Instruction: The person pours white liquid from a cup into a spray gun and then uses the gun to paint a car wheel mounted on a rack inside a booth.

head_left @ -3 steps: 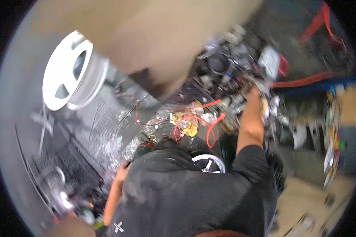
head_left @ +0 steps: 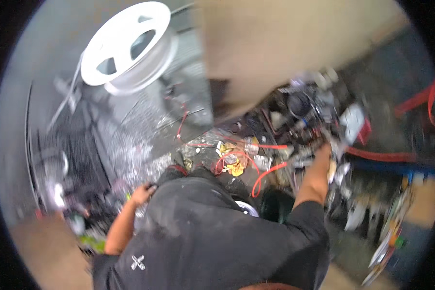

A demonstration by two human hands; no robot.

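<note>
My right arm reaches out over a cluttered pile of tools and parts [head_left: 302, 111]. The right hand [head_left: 324, 152] is down among these items, its fingers blurred and merged with the clutter. My left hand [head_left: 141, 194] hangs low beside my left leg, its fingers curled against a small dark thing too smeared to name. A white spoked wheel rim [head_left: 125, 48] stands at the upper left, away from both hands. Part of another wheel [head_left: 247, 208] shows at the edge of my dark shirt.
Red hose [head_left: 263, 181] loops over the floor near yellow scraps [head_left: 235, 167]. A large beige panel [head_left: 275, 48] blocks the upper middle. At the right are a red strap [head_left: 382, 154] and a shelf edge [head_left: 391, 227] with packed items. Wet, dark floor [head_left: 135, 130] lies ahead.
The whole view has swung, so the wheel rim and the pile sit farther right. My left hand shows more fully, away from my body. The right hand stays at the pile.
</note>
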